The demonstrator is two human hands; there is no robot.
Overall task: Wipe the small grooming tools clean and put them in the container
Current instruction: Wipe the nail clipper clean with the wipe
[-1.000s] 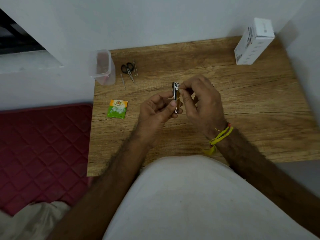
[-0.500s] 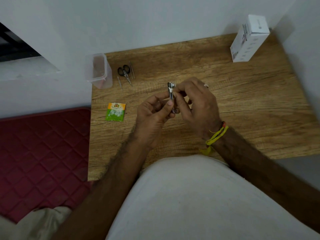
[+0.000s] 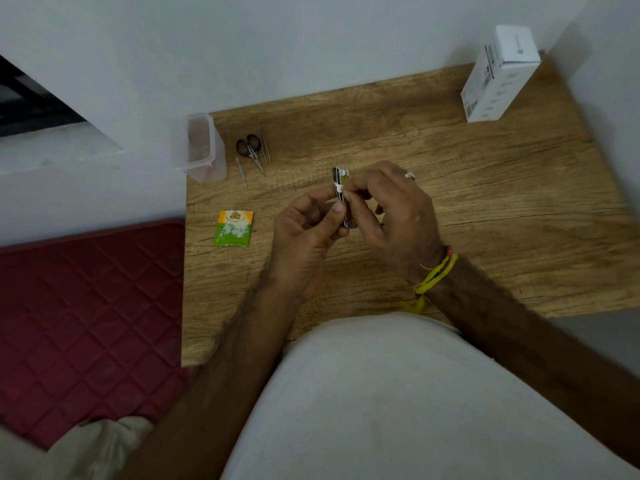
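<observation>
Wooden table (image 3: 450, 209) set against a white wall. At its far left corner stands a clear plastic container (image 3: 200, 148); just beside it lie black-handled scissors (image 3: 250, 148), tweezers (image 3: 264, 144) and a thin metal pick (image 3: 241, 172). A green-and-orange sachet (image 3: 233, 228) lies near the left edge, a white box (image 3: 498, 76) at the far right corner

Two hands are seen, the left hand (image 3: 304, 233) and the right hand (image 3: 391, 216), with one nail clipper (image 3: 340, 188) held between them. One clear container (image 3: 201, 148) is counted at the table's (image 3: 485, 202) far left corner. Beside it, three small tools are laid: one pair of scissors (image 3: 250, 148), one pair of tweezers (image 3: 264, 144) and one thin pick (image 3: 241, 172). One green sachet (image 3: 233, 228) and one white box (image 3: 498, 76) are also counted
</observation>
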